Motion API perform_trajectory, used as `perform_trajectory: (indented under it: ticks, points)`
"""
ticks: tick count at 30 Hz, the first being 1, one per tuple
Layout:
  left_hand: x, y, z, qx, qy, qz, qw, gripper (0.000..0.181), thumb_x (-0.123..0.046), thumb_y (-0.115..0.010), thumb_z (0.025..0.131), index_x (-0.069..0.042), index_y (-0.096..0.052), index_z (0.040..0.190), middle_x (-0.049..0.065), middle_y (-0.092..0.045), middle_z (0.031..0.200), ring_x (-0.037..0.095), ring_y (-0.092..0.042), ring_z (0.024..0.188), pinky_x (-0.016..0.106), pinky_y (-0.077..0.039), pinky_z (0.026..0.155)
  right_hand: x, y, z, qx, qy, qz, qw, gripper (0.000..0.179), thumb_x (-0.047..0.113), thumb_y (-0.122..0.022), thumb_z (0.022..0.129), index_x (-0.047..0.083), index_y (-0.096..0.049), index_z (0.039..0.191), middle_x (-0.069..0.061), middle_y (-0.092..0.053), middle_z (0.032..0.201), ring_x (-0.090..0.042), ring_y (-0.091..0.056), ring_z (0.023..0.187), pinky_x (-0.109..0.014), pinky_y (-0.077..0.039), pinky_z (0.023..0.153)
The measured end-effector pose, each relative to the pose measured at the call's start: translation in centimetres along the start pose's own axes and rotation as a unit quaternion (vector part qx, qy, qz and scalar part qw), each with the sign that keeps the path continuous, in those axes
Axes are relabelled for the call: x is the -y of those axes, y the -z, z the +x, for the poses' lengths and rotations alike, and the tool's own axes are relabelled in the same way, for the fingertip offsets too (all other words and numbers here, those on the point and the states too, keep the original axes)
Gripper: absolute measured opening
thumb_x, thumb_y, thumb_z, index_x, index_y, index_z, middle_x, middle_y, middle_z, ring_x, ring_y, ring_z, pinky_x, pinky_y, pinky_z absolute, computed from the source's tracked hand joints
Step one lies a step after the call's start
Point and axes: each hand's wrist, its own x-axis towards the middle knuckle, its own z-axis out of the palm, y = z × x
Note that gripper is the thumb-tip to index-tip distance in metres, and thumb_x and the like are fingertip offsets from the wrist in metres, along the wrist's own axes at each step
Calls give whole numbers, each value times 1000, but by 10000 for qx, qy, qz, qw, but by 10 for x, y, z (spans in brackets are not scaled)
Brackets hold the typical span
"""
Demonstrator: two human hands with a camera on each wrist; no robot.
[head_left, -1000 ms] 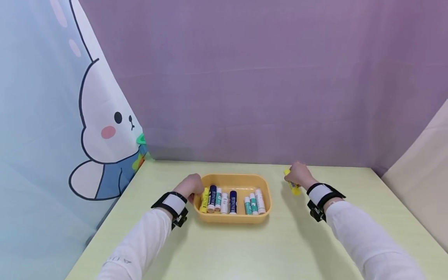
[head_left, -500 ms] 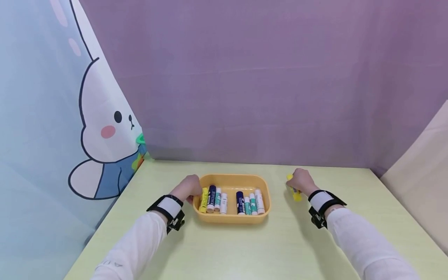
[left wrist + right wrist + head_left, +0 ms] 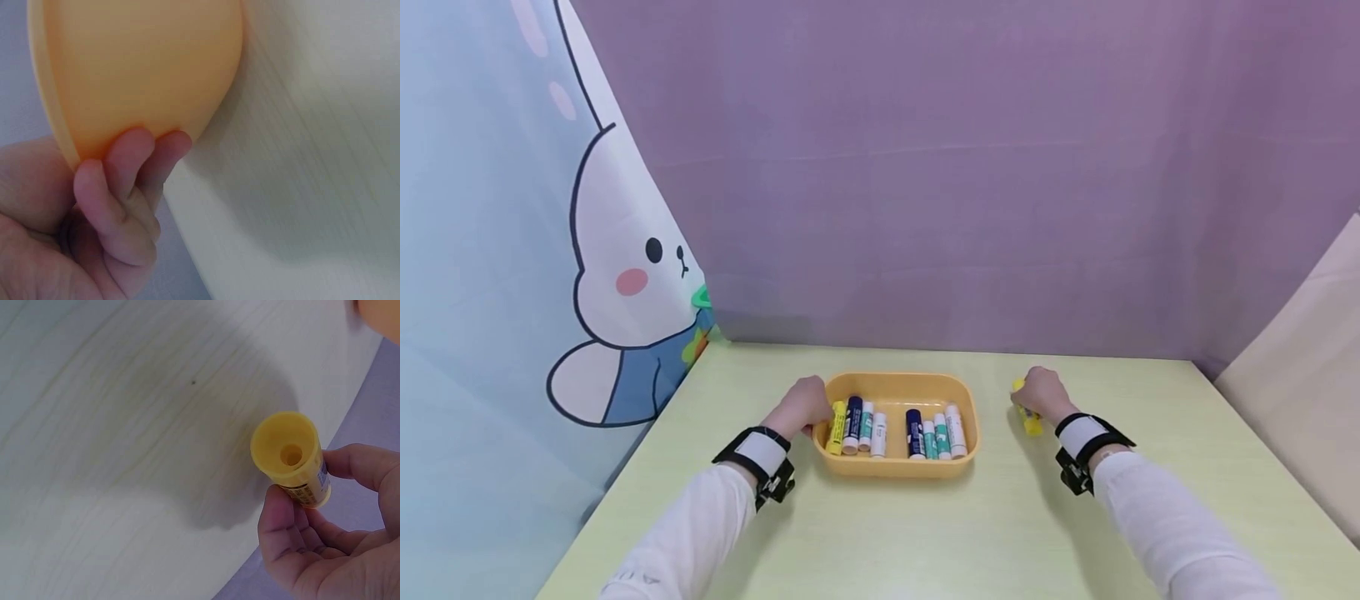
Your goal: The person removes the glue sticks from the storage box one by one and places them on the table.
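Note:
At the left end of a yellow-orange plastic tray (image 3: 895,469), my left hand (image 3: 802,406) grips the rim. In the left wrist view its fingers curl against the tray's outer wall (image 3: 150,69), and the thumb's tip is hidden behind it. My right hand (image 3: 1047,395), to the right of the tray, pinches a yellow glue stick (image 3: 1032,425) between thumb and fingers. The right wrist view looks into this glue stick's (image 3: 269,447) round hollow end. Inside the tray, a yellow glue stick (image 3: 837,428) lies leftmost, and a dark blue glue stick (image 3: 914,434) begins the right group.
Several other glue sticks, white, teal and dark blue, lie side by side in the tray in two groups with a gap between them. The pale table (image 3: 880,542) ends at a purple cloth (image 3: 925,208). A rabbit-print cloth (image 3: 617,308) hangs at the left.
The dark blue glue stick has shifted right inside the tray, against the right group. My right hand has come slightly lower and nearer with its yellow glue stick. The left hand stays at the rim.

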Motion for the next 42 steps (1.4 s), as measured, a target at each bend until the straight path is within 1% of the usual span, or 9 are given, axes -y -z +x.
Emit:
perform_trajectory:
  ticks: [7, 13, 20, 24, 28, 32, 35, 38, 42]
  points:
    - [2, -4, -2, -143, -112, -20, 9998, 31, -6, -65, 81, 6, -54, 107, 14, -59, 79, 18, -59, 47, 29, -53, 47, -3, -6, 1, 36, -31, -95, 9999, 20, 13, -62, 81, -2, -50, 77, -9, -52, 63, -14, -51, 46, -22, -45, 42]
    - [4, -6, -4, -299, -157, 47, 9994, 32, -9, -67, 80, 6, -55, 105, 13, -59, 78, 18, -59, 48, 25, -50, 42, -4, -9, 4, 96, -4, -28, 9999, 18, 11, -61, 79, -4, -50, 80, -9, -52, 63, -14, -52, 46, -22, -45, 43]
    - [4, -6, -4, -363, -191, -21, 9992, 30, -9, -67, 80, 6, -56, 104, 13, -59, 77, 17, -58, 47, 24, -48, 40, -8, -10, 7, 80, 170, 148, 9997, 16, 10, -62, 78, -1, -52, 71, -6, -51, 59, -12, -49, 44, -21, -43, 42]
    - [3, -5, -6, -363, -214, -46, 9991, 31, -8, -67, 80, 6, -56, 104, 13, -60, 78, 18, -59, 48, 23, -48, 40, -10, -10, 7, 122, 149, 292, 9994, 17, 10, -62, 79, -1, -54, 69, -6, -50, 58, -12, -49, 44, -21, -44, 42]
    - [3, -5, -7, -344, -231, -53, 9991, 31, -8, -67, 79, 7, -56, 104, 13, -60, 79, 18, -59, 49, 23, -47, 40, -12, -12, 8, 188, 83, 316, 9993, 18, 11, -62, 80, -5, -55, 77, -7, -52, 61, -13, -51, 46, -21, -45, 43]
    - [4, -5, -9, -365, -199, -54, 9991, 30, -7, -67, 79, 7, -56, 103, 13, -59, 78, 17, -58, 48, 23, -47, 39, -10, -14, 7, 184, 107, 292, 9993, 26, 12, -63, 81, -11, -54, 90, -11, -54, 68, -13, -52, 48, -21, -46, 45]
    - [5, -5, -10, -398, -199, -61, 9990, 30, -7, -68, 79, 7, -56, 103, 13, -59, 78, 18, -58, 49, 23, -47, 40, -7, -16, 7, 189, 137, 249, 9994, 36, 12, -63, 82, -16, -51, 100, -15, -55, 74, -14, -52, 50, -22, -46, 46]
    - [6, -6, -9, -402, -199, -86, 9990, 32, -7, -68, 79, 7, -55, 105, 13, -59, 80, 18, -59, 50, 23, -47, 40, -7, -17, 8, 279, 132, 254, 9992, 43, 12, -62, 83, -19, -47, 109, -19, -56, 79, -16, -54, 52, -24, -48, 47]
    - [5, -8, -6, -390, -164, -108, 9990, 34, -8, -69, 79, 8, -54, 106, 14, -59, 81, 19, -60, 51, 24, -48, 41, -7, -18, 8, 393, 89, 185, 9990, 47, 12, -60, 84, -19, -42, 116, -24, -56, 86, -19, -55, 57, -25, -48, 49]
